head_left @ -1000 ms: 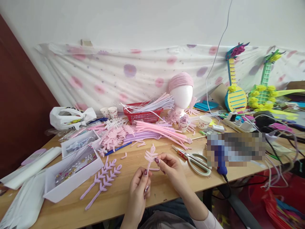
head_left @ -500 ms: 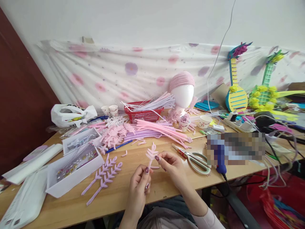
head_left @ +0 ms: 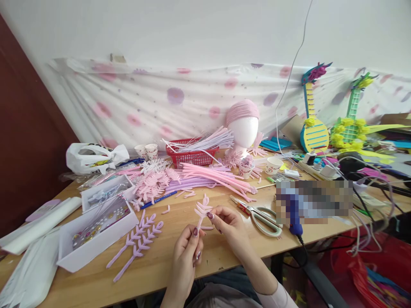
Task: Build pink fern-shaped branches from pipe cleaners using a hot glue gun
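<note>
My left hand pinches the lower stem of a small pink pipe-cleaner leaf sprig, held upright above the wooden table. My right hand grips the same sprig near its branches with thumb and forefinger. Two finished purple leaf sprigs lie on the table left of my hands. A short pink piece lies just under my right hand.
Scissors and a blue glue gun lie to the right. White trays of gems sit at left. Behind are heaps of pink pipe cleaners, a red basket, a foam head, paper cups and cables.
Both hands keep hold of the pink sprig with only slight finger movement. The view shifted a little.
</note>
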Tool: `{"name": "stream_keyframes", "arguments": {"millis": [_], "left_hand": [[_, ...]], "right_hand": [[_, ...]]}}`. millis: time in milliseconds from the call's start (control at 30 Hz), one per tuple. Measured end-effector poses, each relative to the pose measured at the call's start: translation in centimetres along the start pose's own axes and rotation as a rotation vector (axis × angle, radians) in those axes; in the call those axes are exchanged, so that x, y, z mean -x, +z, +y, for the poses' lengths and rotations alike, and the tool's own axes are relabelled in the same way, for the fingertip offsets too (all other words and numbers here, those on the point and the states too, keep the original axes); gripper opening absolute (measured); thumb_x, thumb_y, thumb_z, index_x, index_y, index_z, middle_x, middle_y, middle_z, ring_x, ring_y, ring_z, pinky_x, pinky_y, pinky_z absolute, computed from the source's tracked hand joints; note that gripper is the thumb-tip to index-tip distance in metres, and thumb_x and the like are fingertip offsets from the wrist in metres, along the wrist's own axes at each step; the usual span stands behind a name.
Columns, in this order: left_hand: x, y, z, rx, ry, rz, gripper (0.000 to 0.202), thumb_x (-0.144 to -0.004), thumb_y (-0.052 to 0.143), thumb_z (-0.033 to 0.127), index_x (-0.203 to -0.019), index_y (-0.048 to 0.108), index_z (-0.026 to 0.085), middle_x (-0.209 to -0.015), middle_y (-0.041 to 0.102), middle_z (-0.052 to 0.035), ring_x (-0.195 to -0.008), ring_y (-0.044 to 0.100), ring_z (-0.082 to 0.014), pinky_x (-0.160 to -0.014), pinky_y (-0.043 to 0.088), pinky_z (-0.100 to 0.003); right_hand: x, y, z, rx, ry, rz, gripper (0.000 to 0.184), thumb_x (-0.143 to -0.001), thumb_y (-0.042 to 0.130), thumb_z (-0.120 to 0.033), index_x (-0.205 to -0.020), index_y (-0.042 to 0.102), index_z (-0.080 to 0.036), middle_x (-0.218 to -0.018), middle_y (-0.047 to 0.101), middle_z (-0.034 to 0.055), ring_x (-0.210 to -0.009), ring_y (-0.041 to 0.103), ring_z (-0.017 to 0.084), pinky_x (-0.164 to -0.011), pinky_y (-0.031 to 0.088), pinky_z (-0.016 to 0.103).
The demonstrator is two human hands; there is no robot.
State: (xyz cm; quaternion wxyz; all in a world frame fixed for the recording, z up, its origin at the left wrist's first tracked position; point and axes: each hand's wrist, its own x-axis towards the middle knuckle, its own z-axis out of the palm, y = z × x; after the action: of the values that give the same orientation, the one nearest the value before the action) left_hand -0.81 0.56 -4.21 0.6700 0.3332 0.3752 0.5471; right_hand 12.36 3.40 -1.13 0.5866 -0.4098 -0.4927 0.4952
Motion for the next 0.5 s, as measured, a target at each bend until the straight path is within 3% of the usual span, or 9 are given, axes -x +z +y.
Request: {"name": "stream_keyframes", "arguments": {"millis": [267, 500], "left_hand": [[0.3, 1.0, 1.6, -0.03, -0.07, -0.037, 0.049, -0.064, 0.073, 0.06, -0.075, 0.056, 0.015, -0.048, 0.032, 0.0102, -0.04, 0.019, -0.002, -0.038, 0.015, -0.016], [0.2, 2.1, 1.9, -0.078, -0.034, -0.03, 0.049, -0.064, 0.072, 0.06, -0.076, 0.057, 0.015, -0.048, 0.034, 0.0101, -0.039, 0.022, -0.0013, -0.038, 0.016, -0.015]], "right_hand": [[0.1, -0.5, -0.2, -0.044, -0.022, 0.051, 0.031, -0.067, 0.077, -0.045, -0.067, 0.065, -0.016, -0.057, 0.05, -0.0037, -0.051, 0.035, 0.008, -0.049, 0.028, 0.023], [0.2, -1.0, -1.2, -0.055, -0.009, 0.096, 0.033, -0.065, 0.077, -0.047, -0.067, 0.066, -0.017, -0.055, 0.05, -0.0039, -0.05, 0.034, 0.008, -0.048, 0.029, 0.023]]}}
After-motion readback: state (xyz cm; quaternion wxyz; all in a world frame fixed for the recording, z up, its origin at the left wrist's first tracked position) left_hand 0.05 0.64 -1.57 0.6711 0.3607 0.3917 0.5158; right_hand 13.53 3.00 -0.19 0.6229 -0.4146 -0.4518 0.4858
